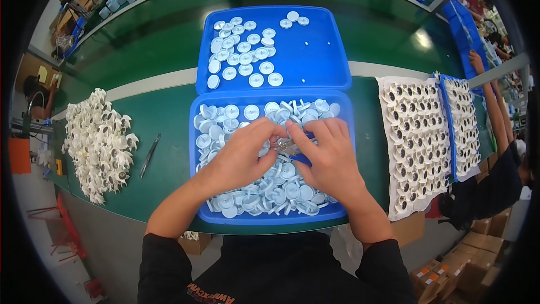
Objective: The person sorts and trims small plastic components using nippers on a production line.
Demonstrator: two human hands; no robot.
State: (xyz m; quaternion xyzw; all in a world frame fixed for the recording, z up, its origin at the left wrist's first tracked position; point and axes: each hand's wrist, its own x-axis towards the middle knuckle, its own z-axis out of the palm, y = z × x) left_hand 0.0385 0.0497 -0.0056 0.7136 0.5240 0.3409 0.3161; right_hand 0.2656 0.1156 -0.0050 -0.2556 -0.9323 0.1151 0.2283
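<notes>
Over the near blue tray (pixel 194 101), which is heaped with light-blue round plastic caps (pixel 251 112), my two hands meet. My right hand (pixel 333 155) grips small blue-handled cutting pliers (pixel 286 146), their metal head pointing left. The fingers of my left hand (pixel 243 149) are pinched together right at the plier tips. What they hold is mostly hidden, perhaps one of the caps. Beyond, a second blue tray (pixel 315 67) carries more caps, mostly on its left side, plus a few tiny white bits.
On the left lies a heap of white finned parts (pixel 100 146), with tweezers (pixel 149 156) beside it. To the right, white finned parts with dark centres stand in rows on a cloth-lined tray (pixel 413 146) and another blue-edged tray (pixel 461 126). Other people work around the green table (pixel 157 107).
</notes>
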